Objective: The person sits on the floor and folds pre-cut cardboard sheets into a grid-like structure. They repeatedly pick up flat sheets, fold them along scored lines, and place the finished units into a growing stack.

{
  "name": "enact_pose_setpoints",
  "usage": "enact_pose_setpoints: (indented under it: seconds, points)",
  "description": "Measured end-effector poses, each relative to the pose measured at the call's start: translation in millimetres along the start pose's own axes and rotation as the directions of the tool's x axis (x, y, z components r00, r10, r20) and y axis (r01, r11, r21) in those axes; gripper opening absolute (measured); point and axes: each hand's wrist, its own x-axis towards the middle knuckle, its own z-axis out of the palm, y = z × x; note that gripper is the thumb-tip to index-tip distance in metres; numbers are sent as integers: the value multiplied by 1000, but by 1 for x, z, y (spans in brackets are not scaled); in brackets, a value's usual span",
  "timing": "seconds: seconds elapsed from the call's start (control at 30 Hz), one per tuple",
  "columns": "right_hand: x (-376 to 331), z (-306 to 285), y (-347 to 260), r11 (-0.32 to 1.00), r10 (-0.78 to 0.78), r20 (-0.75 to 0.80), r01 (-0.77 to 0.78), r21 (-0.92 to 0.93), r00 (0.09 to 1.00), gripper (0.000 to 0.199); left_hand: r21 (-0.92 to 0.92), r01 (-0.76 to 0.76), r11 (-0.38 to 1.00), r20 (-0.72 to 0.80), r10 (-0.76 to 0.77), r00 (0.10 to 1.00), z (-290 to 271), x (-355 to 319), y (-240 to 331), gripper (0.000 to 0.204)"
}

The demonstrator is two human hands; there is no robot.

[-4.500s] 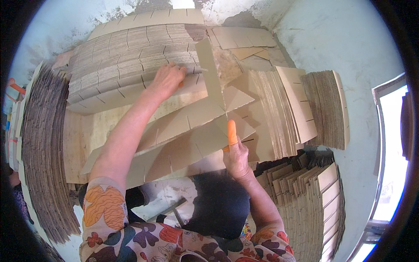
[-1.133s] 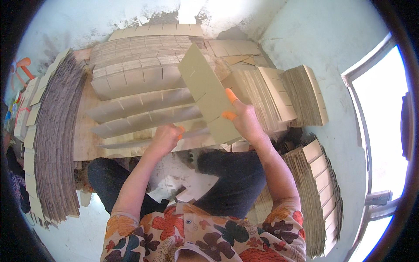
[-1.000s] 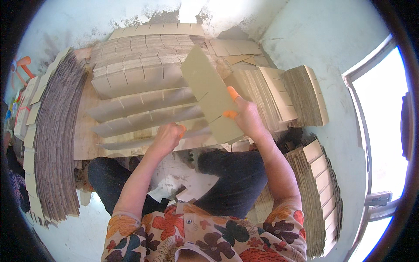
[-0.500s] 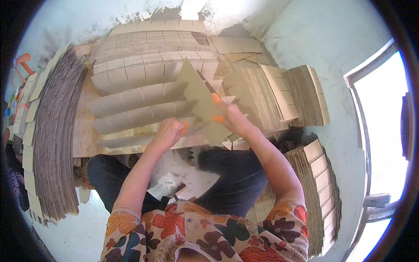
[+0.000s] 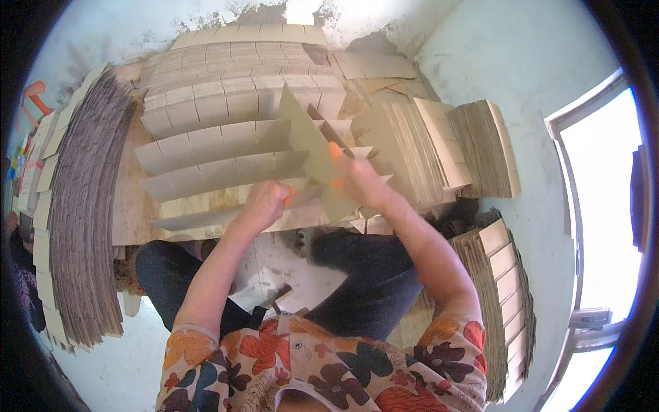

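Slotted cardboard strips stand on edge in rows across the wooden board, among them a far strip (image 5: 213,143) and a middle strip (image 5: 226,175). My left hand (image 5: 266,204) is closed on the nearest cardboard strip (image 5: 199,218), close to its right end. Orange covers show on the fingertips of both hands. My right hand (image 5: 362,182), slightly blurred, grips a crosswise cardboard strip (image 5: 305,137) that slants over the right ends of the rows. Behind it, more crossing pieces (image 5: 336,127) are partly hidden, so I cannot tell how the slots fit together.
A long stack of slotted cardboard (image 5: 233,99) lies at the back. Tall stacks stand at the left (image 5: 89,206), right (image 5: 405,144) and lower right (image 5: 487,295). The wooden board's near edge (image 5: 137,237) runs above my knees. A bright window (image 5: 604,192) is at far right.
The far and middle strips sit slightly farther back and straighter. The crosswise strip and my right hand have shifted a little to the left. My left hand keeps its hold.
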Motion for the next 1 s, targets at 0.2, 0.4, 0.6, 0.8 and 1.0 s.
enact_pose_setpoints:
  seconds: [0.2, 0.4, 0.6, 0.8, 1.0]
  points:
    - [6, 7, 9, 1000, 12, 15, -12, 11, 1000, 65, -5, -10, 1000, 27, 10, 1000, 0, 8, 2, 14]
    - [-24, 14, -12, 1000, 8, -61, -9, -17, 998, 82, -11, 46, 999, 105, -45, 993, -8, 7, -3, 9]
    - [-34, 13, -20, 998, 66, -39, -66, -4, 997, 81, 128, 4, 992, -163, 18, 986, -46, 53, -10, 17]
    - [-33, 16, -34, 988, 137, -111, -128, 89, 984, 79, 445, -59, 894, -175, 151, 973, -42, 94, -68, 14]
    - [-34, 11, -21, 998, -16, -43, 18, 63, 999, 81, 350, 101, 932, -23, -99, 995, -45, 93, -82, 10]
